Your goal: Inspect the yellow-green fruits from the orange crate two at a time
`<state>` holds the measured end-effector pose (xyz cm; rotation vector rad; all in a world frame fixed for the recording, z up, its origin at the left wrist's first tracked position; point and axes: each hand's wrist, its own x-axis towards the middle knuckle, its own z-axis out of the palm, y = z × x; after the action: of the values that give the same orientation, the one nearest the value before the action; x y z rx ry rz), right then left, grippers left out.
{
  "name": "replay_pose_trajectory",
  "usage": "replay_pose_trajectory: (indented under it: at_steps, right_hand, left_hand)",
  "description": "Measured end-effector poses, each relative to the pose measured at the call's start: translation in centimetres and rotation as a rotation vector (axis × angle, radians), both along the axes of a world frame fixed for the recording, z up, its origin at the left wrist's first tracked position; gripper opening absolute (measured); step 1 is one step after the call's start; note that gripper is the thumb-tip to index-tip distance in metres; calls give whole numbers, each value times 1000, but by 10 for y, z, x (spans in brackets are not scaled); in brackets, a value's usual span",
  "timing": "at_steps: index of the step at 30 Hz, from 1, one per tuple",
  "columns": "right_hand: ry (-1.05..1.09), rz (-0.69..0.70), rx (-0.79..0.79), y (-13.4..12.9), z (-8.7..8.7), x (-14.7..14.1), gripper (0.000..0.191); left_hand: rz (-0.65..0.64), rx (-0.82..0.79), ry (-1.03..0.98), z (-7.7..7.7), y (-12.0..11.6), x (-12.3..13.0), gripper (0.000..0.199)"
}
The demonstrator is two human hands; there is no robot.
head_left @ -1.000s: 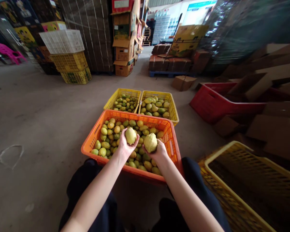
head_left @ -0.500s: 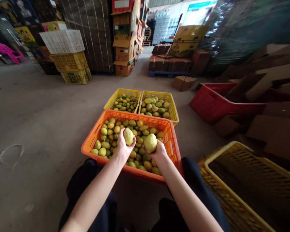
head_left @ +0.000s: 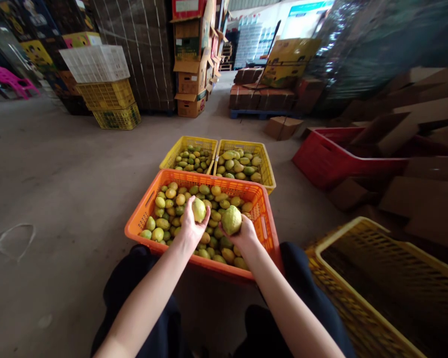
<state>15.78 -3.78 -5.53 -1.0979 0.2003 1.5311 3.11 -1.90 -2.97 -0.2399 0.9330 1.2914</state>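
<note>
My left hand (head_left: 194, 222) is closed around a smooth yellow-green lemon (head_left: 199, 210), with the fingers and thumb at its sides. A larger, bumpy green-yellow lemon (head_left: 232, 220) sits in the grip of my right hand (head_left: 243, 232), whose fingers are partly hidden behind it. Both hands are side by side above an orange plastic crate (head_left: 201, 175), apart from each other. Inside that crate lie many loose lemons (head_left: 163, 223), from green to orange-yellow.
Two yellow crates (head_left: 267, 149) of similar fruit stand just beyond the orange one. At the right are a yellow crate (head_left: 362, 223) and a red crate (head_left: 321, 159) with cardboard. Stacked crates (head_left: 108, 94) and boxes (head_left: 189, 84) stand further back.
Both lemons have turned a little in my hands. The right one now shows a greener, bumpier side. My hands have stayed almost in place.
</note>
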Motion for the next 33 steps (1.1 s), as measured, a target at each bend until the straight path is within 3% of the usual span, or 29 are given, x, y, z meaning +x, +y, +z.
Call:
replay_pose_trajectory:
  at_steps: [3,7,15,23,29,33]
  right_hand:
    - [1,30,-27,0,1,1,18]
    - [28,81,-15,-1,3,1,27]
    - [23,14,20,-1,2,3,18]
    - [52,-3,4,-1,10,0,22]
    - [58,-65,32,-1,13,11,21]
    - [30,-79,-15,-1,13,15,21]
  left_hand:
    - [-5,8,-45,-1,-1,-1,14]
    - [-85,1,-104,-7,-2,-2,31]
    - [43,23,-82,-4,1,-3,18]
    - [-133,75,-162,-7,2,-2,22]
    - [-127,8,-78,-6,4,3,19]
    - [-212,34,-156,-7,3,2,25]
